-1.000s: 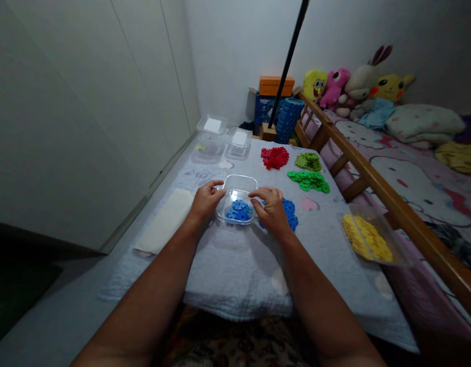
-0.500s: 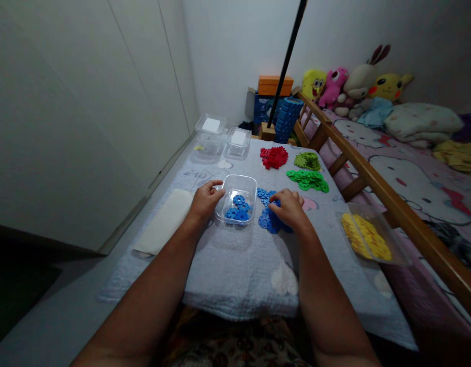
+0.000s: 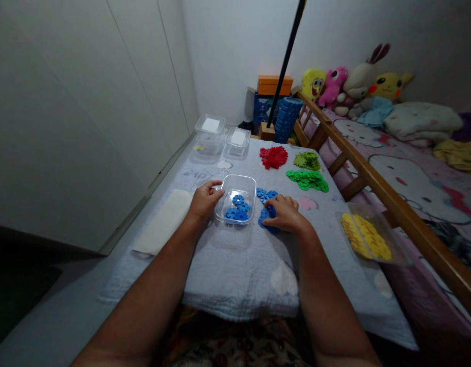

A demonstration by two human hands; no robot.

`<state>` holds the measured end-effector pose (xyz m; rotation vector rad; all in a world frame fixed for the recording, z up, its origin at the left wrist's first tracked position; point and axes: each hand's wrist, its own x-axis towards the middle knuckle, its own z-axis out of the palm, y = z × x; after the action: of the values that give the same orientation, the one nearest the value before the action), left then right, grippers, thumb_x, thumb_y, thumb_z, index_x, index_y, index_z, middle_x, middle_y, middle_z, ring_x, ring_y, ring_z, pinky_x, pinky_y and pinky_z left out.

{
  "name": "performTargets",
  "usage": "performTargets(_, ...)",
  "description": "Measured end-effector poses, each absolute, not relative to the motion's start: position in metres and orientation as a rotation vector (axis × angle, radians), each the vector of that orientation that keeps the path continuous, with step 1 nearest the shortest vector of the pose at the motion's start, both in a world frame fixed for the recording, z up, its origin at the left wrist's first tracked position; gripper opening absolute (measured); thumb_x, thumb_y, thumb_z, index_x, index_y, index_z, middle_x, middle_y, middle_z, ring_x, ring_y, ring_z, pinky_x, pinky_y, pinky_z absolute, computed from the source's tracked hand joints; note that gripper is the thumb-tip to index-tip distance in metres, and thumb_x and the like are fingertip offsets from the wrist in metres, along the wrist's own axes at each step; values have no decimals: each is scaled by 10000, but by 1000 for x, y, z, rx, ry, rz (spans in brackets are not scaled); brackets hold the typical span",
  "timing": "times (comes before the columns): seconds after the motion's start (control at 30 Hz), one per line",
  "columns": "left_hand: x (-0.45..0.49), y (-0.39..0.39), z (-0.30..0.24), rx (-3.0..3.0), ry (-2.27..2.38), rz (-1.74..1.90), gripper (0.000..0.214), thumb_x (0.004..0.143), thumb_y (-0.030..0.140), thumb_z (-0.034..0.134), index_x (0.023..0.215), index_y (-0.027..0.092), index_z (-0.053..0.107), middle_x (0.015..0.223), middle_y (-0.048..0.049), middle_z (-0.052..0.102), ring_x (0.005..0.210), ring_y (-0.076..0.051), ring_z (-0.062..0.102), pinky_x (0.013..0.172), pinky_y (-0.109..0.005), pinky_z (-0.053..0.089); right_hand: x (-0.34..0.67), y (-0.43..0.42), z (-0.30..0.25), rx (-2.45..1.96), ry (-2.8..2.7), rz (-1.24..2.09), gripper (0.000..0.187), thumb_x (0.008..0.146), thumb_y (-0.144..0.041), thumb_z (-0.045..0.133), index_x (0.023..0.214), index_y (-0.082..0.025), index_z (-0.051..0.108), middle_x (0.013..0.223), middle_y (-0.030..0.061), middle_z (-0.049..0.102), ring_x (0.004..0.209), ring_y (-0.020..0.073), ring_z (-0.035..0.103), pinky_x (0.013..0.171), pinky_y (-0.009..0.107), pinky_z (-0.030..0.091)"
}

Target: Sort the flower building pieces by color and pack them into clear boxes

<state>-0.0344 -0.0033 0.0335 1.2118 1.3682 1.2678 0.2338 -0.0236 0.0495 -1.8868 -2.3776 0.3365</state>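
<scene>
The left hand (image 3: 205, 202) holds the clear rectangular plastic container (image 3: 239, 178) at its 9 o'clock side. The thumb lies over the rim and the fingers are curled against the wall. The container stands on the worktop (image 3: 235, 275), which is covered with a pale grey-blue quilt. In its near half lies a small heap of blue flat plastic discs (image 3: 236, 210).

The right hand (image 3: 286, 214) is at 3 o'clock from the container, just beside it. It lies palm down on the loose pile of blue plastic discs (image 3: 264, 194), with the fingers bent and the tips pressed into the pile. I cannot tell if the fingers pinch a disc, because the hand covers them.

At 1 o'clock from the container is the pile of red plastic discs (image 3: 273, 157). At 2 o'clock lie the pile of dark green plastic discs (image 3: 307, 180) and, behind it, the pile of light green plastic discs (image 3: 307, 161). The clear plastic bag of yellow discs (image 3: 367, 238) is at 4 o'clock, well apart, near the worktop edge. Two empty clear plastic boxes (image 3: 210, 130) stand side by side at 12 o'clock, at the far edge. A white folded sheet (image 3: 164, 224) lies at 8 o'clock, near the left wrist.
</scene>
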Motion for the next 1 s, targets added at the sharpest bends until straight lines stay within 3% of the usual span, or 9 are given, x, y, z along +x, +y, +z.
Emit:
performTargets(0.3,-36,-1,30,1214,1364,1265,515,700,426,740,1120,133,691,560,87,403,493,-90,346,493,-223,244,235,-15,41,-1818,-2244,204,214,824,-314,749,1032,-270,759,1097,91,675,1072,305,537,939,442,374)
performTargets(0.47,-36,-1,29,1206,1362,1271,509,697,423,740,1118,141,694,561,86,401,492,-92,352,491,-222,244,235,-11,41,-1788,-2107,221,183,854,-259,681,1020,-252,758,1045,76,727,1029,283,578,954,448,376)
performTargets(0.73,-36,-1,31,1226,1383,1273,487,695,411,736,1096,136,706,557,86,387,495,-91,333,488,-225,231,237,-8,47,-1601,-1756,369,130,845,-281,603,817,-220,713,911,56,694,937,235,618,925,394,453)
performTargets(1.0,-35,-3,34,1213,1373,1275,497,692,409,730,1105,134,700,561,83,404,492,-94,347,489,-232,236,210,-24,64,-1322,-1615,442,116,859,-339,620,825,-246,682,888,36,715,944,242,636,918,392,485)
